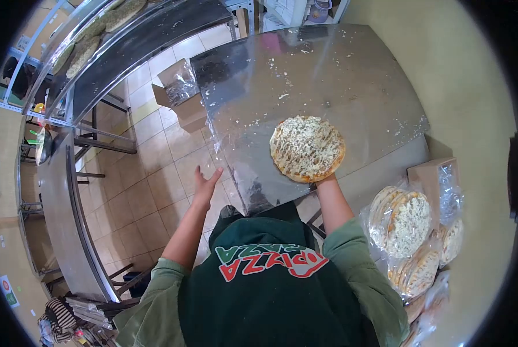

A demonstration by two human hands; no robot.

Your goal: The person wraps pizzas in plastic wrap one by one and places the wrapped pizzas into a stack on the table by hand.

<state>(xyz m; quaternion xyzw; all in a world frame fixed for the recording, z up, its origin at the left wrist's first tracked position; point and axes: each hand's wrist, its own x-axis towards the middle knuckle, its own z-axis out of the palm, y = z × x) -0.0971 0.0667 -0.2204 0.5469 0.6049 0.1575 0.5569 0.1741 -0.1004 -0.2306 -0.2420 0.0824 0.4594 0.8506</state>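
A round pizza (308, 147) topped with shredded white cheese is over the near part of the metal table (340, 87). My right hand (327, 182) holds it by its near edge, with the fingers hidden beneath the crust. To the left of the table's edge, my left hand (205, 184) is in the air with fingers spread and nothing in them. It is apart from the pizza.
Bagged cheese-topped pizzas (406, 222) are stacked at the right beside a cardboard box (423, 173). Another open box (184, 107) with clear plastic stands left of the table. Cheese crumbs dot the tabletop. Farther left are a dark conveyor belt (126, 63) and a long bench (68, 214).
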